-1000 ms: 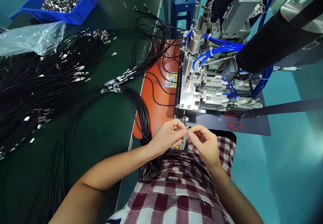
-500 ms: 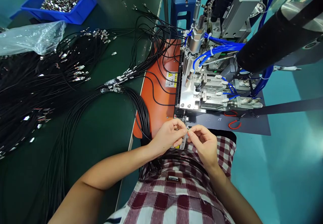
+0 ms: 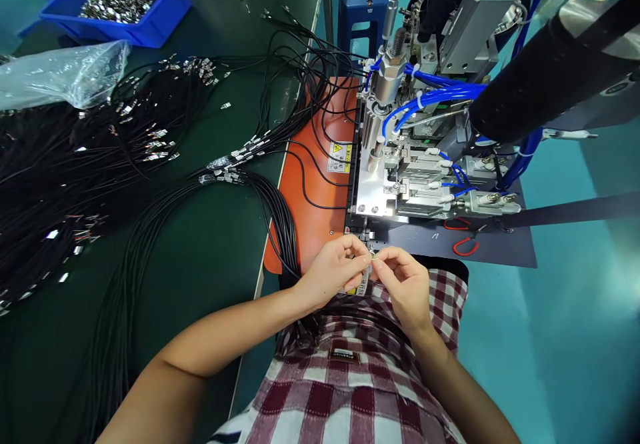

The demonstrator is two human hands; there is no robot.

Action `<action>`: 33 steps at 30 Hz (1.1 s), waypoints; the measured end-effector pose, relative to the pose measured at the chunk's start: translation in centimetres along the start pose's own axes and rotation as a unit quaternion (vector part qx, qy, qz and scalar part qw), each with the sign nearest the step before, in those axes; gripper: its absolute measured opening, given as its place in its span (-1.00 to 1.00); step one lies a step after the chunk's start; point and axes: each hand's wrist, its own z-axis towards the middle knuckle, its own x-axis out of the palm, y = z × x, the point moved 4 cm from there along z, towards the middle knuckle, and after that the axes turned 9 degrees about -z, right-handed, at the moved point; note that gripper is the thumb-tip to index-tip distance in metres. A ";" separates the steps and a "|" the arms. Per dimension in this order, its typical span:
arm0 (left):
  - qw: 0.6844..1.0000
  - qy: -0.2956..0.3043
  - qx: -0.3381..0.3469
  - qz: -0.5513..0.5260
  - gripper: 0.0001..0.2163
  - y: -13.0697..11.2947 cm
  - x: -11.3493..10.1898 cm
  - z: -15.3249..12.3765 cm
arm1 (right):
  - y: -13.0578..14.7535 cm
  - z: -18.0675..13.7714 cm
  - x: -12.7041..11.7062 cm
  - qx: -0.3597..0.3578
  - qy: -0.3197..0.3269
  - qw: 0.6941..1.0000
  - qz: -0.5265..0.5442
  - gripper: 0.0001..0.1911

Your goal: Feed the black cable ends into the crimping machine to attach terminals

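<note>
My left hand (image 3: 336,271) and my right hand (image 3: 404,285) meet fingertip to fingertip at the front end of the machine. Both are closed in a pinch on a small shiny piece (image 3: 372,255), mostly covered by the fingers, so its exact kind cannot be told. Just beyond the fingertips is a small metal fixture (image 3: 367,235) at the machine's front edge. A bundle of black cables (image 3: 283,221) hangs over the orange plate (image 3: 315,224) to the left of my left hand. Several single cables run across the plate into the machine (image 3: 375,191).
On the green table (image 3: 210,251) lie a heap of black cables with metal ends (image 3: 65,164), a clear plastic bag (image 3: 85,74) and a blue bin (image 3: 167,21) of small metal parts. Red-handled pliers (image 3: 465,247) rest right of my hands. A blue stool (image 3: 363,11) stands behind.
Almost nothing differs. Both hands keep their pinch at the same spot, with only a very slight shift of the right hand.
</note>
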 end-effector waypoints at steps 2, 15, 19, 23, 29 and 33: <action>1.000 0.001 -0.002 -0.004 -0.78 0.0 0.0 0.0 | -0.2 -0.1 0.1 0.007 0.001 1.000 0.018 -0.93; 1.000 0.012 0.008 -0.010 -0.79 0.3 0.0 0.0 | -0.7 -0.5 0.3 -0.020 -0.029 0.999 -0.027 -0.92; 1.000 0.013 0.018 0.000 -0.79 0.2 0.1 0.0 | 0.2 -1.0 0.1 -0.126 -0.063 0.979 -0.146 -0.93; 0.999 -0.004 0.012 0.032 -0.75 0.1 0.1 -0.1 | 0.1 -1.2 0.2 -0.142 -0.065 0.977 -0.148 -0.92; 0.999 -0.024 0.002 0.046 -0.76 0.1 0.1 -0.1 | -0.7 -0.8 -0.4 -0.025 -0.047 0.997 -0.052 -0.96; 0.998 -0.020 0.003 0.056 -0.78 0.1 0.1 -0.1 | -0.3 -0.4 -0.9 -0.008 -0.024 0.998 -0.055 -0.92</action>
